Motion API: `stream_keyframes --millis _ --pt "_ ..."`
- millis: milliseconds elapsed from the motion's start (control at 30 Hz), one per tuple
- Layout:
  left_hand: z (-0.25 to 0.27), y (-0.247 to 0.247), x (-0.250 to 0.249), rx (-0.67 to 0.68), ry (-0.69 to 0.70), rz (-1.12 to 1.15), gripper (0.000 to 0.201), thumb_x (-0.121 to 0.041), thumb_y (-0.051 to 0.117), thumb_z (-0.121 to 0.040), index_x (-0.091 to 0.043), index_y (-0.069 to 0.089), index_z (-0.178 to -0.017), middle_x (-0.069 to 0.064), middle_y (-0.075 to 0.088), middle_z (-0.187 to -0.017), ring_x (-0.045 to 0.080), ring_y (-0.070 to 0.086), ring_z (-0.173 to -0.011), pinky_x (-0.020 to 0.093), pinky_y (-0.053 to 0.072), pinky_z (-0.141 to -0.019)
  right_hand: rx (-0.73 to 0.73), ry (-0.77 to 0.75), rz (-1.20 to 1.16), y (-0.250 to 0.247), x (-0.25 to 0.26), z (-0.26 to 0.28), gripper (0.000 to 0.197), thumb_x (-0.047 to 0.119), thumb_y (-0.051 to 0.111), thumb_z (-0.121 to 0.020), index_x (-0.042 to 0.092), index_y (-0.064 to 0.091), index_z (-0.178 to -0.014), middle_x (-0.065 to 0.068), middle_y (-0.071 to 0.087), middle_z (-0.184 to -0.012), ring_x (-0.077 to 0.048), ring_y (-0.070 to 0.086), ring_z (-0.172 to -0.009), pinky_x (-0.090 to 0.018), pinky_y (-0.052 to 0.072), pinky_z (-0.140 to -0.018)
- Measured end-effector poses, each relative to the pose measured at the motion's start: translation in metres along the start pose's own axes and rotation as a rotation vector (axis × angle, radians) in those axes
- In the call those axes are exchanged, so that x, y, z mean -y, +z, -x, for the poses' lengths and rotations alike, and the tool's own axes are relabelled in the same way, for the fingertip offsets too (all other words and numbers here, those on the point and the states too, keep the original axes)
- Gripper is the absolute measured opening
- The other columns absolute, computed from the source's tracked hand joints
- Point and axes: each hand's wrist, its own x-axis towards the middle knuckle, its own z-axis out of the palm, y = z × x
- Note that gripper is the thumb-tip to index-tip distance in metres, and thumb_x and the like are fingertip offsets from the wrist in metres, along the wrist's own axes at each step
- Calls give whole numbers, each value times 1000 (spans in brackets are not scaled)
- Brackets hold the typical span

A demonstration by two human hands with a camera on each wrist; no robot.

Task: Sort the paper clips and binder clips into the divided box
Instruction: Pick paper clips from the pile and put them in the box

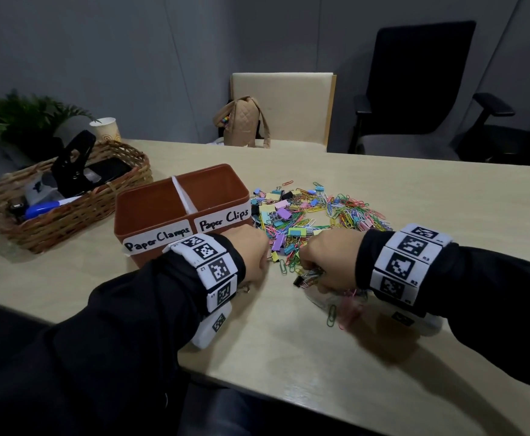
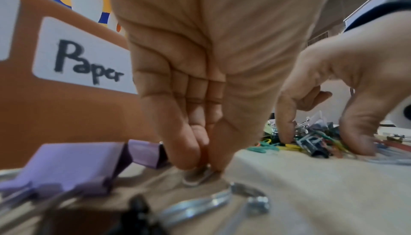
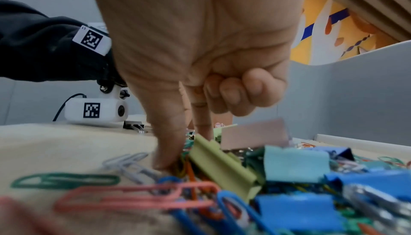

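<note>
**A:** So where's everything at? The pile of clips point(image 1: 314, 215) is dumped on the table point(image 1: 414, 196) just right of the brown box point(image 1: 175, 215), which looks empty in both halves from the head view.

**B:** Yeah, sorting's barely begun I'd say. The left hand point(image 2: 200, 98) has fingertips pressed together, pinching a pale paper clip point(image 2: 195, 177) flat on the table, beside two purple binder clips point(image 2: 73, 165).

**A:** And the right hand point(image 3: 195, 80)?

**B:** Thumb and forefinger pinching into a tangle of paper clips at the pile's near edge, other fingers curled away. Probably working both hands at once for speed, box kept close for short drops.
</note>
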Motion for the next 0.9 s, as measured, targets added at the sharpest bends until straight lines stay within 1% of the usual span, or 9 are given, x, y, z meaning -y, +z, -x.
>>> stream_keyframes --millis 167,267,333,433,533,600,667,767,900 --pt "0 4 -2 41 1 53 13 -17 72 -71 -19 71 -84 -2 69 -88 18 64 -83 28 54 -66 37 -37 25 -3 3 -4 13 21 62 -88 12 59 -97 -6 59 -97 -25 55 -89 -29 42 -70" --pt "3 3 -4 33 40 124 11 -16 68 -76 -18 71 -86 -5 67 -83 15 63 -81 26 52 -69 58 -53 54 0 6 -2 13 17 56 -92 8 58 -101 -8 57 -98 -22 48 -83 -29 38 -70" --pt "6 -2 -8 -26 98 167 11 -14 59 -82 -18 67 -88 -7 60 -77 14 58 -76 25 48 -69 47 -63 45 5 4 -3 13 15 53 -92 8 57 -102 -8 58 -102 -23 51 -86 -30 40 -71" --pt "9 -11 -15 -116 177 232 17 -9 49 -84 -18 63 -87 -10 55 -70 9 52 -69 17 39 -61 -28 -33 -130 9 -4 -5 6 11 52 -90 16 51 -91 -1 55 -93 -22 53 -87 -31 42 -74" --pt "6 -19 -16 -169 167 294 20 -6 47 -84 -21 60 -87 -14 51 -66 6 48 -65 14 31 -53 -125 39 -371 2 -14 -2 9 17 51 -94 18 46 -86 2 52 -83 -20 48 -79 -30 39 -67" --pt "4 -23 -11 -210 130 369 24 -2 46 -84 -20 60 -88 -11 55 -72 11 53 -70 17 37 -55 -176 94 -535 -5 -19 -1 12 21 51 -96 18 45 -86 5 49 -75 -17 46 -73 -27 36 -58" --pt "3 -24 -6 -252 88 485 27 3 49 -84 -21 60 -87 -3 63 -81 15 63 -74 21 49 -63 -231 128 -687 -12 -23 -5 20 21 50 -97 22 42 -79 6 46 -71 -16 44 -70 -25 35 -58" --pt "4 -29 5 -380 12 599 24 1 66 -80 -23 65 -80 -4 68 -82 11 67 -78 22 52 -74 -325 176 -796 -26 -24 -18 20 25 48 -99 20 44 -80 3 48 -74 -15 44 -69 -29 36 -63" --pt "7 -42 31 -678 -99 641 20 -6 74 -75 -22 63 -73 -2 65 -72 14 61 -71 24 49 -66 -445 165 -1009 -49 -18 -43 13 20 47 -99 12 50 -89 1 47 -70 -12 42 -61 -24 35 -56"
